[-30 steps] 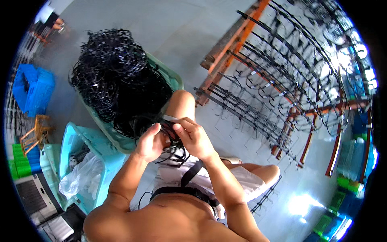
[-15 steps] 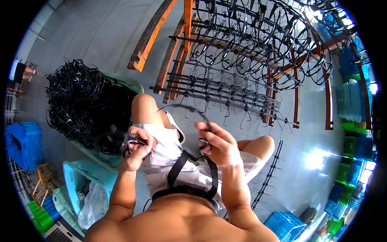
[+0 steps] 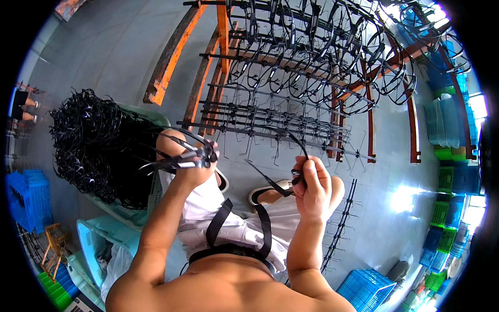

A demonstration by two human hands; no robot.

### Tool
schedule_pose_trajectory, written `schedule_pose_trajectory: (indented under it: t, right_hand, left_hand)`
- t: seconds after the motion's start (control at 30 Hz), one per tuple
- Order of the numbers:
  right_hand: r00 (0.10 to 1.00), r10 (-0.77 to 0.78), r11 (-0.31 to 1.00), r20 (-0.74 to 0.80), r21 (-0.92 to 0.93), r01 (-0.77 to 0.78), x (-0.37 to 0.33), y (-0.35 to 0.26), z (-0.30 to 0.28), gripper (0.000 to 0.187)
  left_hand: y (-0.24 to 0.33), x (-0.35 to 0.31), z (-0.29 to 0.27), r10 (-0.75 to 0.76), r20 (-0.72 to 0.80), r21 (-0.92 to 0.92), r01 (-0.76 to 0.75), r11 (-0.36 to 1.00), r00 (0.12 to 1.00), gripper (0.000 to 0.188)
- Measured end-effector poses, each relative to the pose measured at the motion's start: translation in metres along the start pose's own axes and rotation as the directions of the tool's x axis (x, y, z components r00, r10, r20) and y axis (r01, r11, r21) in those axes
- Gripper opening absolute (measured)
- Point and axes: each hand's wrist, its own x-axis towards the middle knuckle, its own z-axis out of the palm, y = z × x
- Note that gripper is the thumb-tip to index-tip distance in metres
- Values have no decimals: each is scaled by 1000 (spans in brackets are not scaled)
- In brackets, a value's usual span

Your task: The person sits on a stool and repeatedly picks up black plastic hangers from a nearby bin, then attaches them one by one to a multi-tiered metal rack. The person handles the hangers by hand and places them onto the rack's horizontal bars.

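Head view, as I have it on my end, item by item:
Left hand: fingers curled closed round a bundle of black strips, their free ends fanning out to the left over the raised knee, near the heap; exact count beyond me, as the pieces overlap.
Right hand: thumb and fingers pinched together on black curved pieces, one arm arching up and left, another slanting down and left above a shoe; whether these are one piece or two I cannot tell. The two hands well apart, in front of the pale shorts.
Heap of black strips: tangled, piled above the rim of a green basket, left of the knee.
Rack: orange-painted posts, ahead of the hands; black hoops hung along its upper bars, hooked rods lower down.
Turquoise crate: below the basket, with a clear plastic bag in it.
Also on my list: blue crate and wooden stool at far left; blue basket on the floor at lower right
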Motion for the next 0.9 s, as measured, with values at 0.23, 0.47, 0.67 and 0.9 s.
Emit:
schedule_pose_trajectory:
  t: [0.23,0.47,0.67,0.9]
  right_hand:
    - [993,-114,993,-28,-39,112,-7,-17,-10,20]
    - [973,-202,975,110,-67,210,39,10,16,19]
    - [977,-156,963,148,-199,184,64,19,39,27]
    - [992,-25,999,125,26,22,11,1,48,28]
  left_hand:
    - [11,-30,43,-274,253,438,143,887,928,43]
    - [22,-12,51,-443,367,493,233,839,818,41]
    - [5,-29,43,-108,205,330,36,943,973,37]
    - [57,-38,-34,-140,-39,-535,98,839,989,35]
